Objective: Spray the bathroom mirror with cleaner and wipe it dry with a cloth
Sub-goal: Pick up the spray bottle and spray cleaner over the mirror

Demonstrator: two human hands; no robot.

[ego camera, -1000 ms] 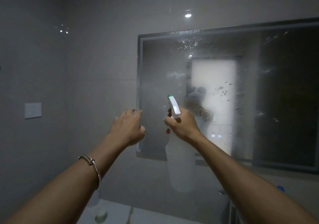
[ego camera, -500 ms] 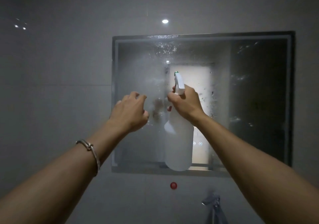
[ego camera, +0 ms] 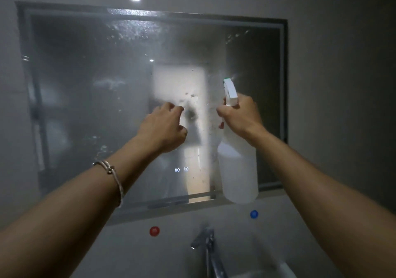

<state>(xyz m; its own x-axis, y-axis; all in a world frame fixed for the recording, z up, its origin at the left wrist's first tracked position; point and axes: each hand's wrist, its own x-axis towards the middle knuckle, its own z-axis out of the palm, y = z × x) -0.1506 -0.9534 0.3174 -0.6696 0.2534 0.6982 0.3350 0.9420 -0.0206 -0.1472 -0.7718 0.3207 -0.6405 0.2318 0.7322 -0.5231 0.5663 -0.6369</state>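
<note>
While the right hand point(ego camera: 240, 114) grips the spray bottle point(ego camera: 237, 170) and the left hand point(ego camera: 165, 127) curls empty, the mirror point(ego camera: 85, 84) is misted; wiping is not yet done.

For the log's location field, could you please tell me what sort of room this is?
Most likely a bathroom: a wall mirror wet with spray hangs above a chrome tap, with a red dot and a blue dot, probably hot and cold marks, on the wall.
</note>
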